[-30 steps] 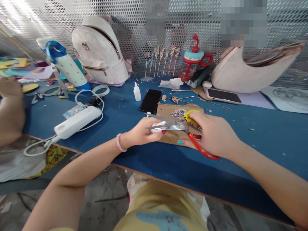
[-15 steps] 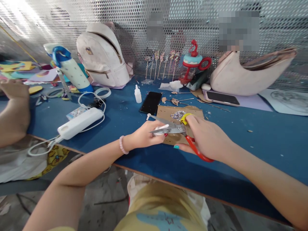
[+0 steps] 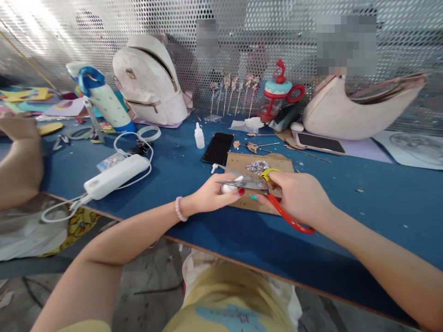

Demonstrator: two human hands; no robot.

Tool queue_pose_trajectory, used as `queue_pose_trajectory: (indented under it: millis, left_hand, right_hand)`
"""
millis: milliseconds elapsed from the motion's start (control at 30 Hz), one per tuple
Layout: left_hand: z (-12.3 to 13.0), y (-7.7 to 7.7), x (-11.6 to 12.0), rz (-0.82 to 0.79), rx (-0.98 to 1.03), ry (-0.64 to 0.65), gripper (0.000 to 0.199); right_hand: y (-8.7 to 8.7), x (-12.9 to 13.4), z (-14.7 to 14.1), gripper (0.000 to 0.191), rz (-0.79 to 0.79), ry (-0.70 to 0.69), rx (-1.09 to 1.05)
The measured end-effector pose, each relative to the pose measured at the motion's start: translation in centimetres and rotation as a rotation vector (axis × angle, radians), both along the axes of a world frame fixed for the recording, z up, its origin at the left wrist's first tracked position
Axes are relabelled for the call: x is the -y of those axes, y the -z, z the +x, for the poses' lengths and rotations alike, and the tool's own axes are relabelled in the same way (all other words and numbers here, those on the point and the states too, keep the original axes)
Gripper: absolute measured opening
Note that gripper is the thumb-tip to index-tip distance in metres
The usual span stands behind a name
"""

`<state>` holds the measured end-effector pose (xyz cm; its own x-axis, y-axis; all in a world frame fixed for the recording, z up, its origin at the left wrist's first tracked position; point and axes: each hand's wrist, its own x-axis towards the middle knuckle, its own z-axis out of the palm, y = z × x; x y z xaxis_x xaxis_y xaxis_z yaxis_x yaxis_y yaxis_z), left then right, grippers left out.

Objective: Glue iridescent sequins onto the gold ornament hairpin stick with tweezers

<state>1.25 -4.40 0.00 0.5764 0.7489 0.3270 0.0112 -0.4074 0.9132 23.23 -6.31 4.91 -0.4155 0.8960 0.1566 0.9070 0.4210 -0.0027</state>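
Observation:
A small white bottle (image 3: pixel 228 188) with a pointed nozzle lies in my left hand (image 3: pixel 212 194), fingers closed around it. My right hand (image 3: pixel 302 192) grips a pair of scissors (image 3: pixel 290 220) with a red and a yellow handle. The scissor blades are parted and point left, across the nozzle; whether they touch it I cannot tell. Under both hands is a piece of cardboard (image 3: pixel 238 159) with a pile of shiny gems (image 3: pixel 258 167). Just beyond my left fingers lies a small white cap (image 3: pixel 214 168).
Behind the hands are a dark phone (image 3: pixel 218 147), another white bottle (image 3: pixel 199 136) and decorated sticks (image 3: pixel 252 147). A power strip (image 3: pixel 116 177) with its cable lies left. A backpack (image 3: pixel 148 87), a cup (image 3: pixel 277 90) and a handbag (image 3: pixel 363 110) line the mesh wall. Another person's arm (image 3: pixel 22 157) rests at far left.
The scissor blades have come a little closer together, and the red handle has swung slightly right. My left hand still holds the bottle, its thumb shifted slightly. The view has moved a little.

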Motion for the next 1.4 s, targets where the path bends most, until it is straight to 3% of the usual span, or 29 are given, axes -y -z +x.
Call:
queue_pose_trajectory:
  millis: [200, 433, 633, 767, 933, 1033, 1200, 1267, 1400]
  left_hand:
    - [0.0, -0.5, 0.1, -0.308, 0.026, 0.096, 0.021]
    - [-0.7, -1.2, -0.3, -0.628, 0.041, 0.355, 0.019]
    - [-1.0, -1.1, -0.5, -0.732, 0.060, 0.510, 0.022]
    - [-1.0, -1.2, -0.4, -0.599, 0.048, 0.364, 0.025]
    - [-0.5, -1.2, 0.0, -0.075, -0.090, -0.046, 0.020]
    - [-0.4, -1.0, 0.4, 0.170, -0.224, -0.140, 0.022]
    - [-0.4, -0.5, 0.6, 0.109, -0.081, -0.001, 0.034]
    - [-0.5, -0.3, 0.4, 0.028, 0.037, 0.078, 0.039]
    - [-0.7, -0.1, 0.2, -0.185, 0.163, 0.186, 0.031]
  right_hand:
    - [-0.1, -0.2, -0.1, 0.053, -0.086, 0.033, 0.000]
    - [-0.3, -0.2, -0.2, 0.054, -0.155, 0.009, -0.016]
    - [-0.4, 0.1, -0.1, 0.053, -0.151, -0.010, -0.010]
    - [-0.4, -0.2, 0.0, 0.054, -0.145, -0.004, -0.006]
    - [-0.1, -0.8, 0.3, 0.053, -0.135, 0.066, 0.017]
    - [0.1, -0.7, 0.2, 0.052, -0.134, 0.066, 0.029]
    - [-0.1, -0.4, -0.1, 0.053, -0.140, 0.034, 0.021]
    - [-0.2, -0.3, -0.1, 0.054, -0.137, 0.024, 0.012]
    - [-0.3, -0.2, 0.0, 0.055, -0.126, 0.006, -0.001]
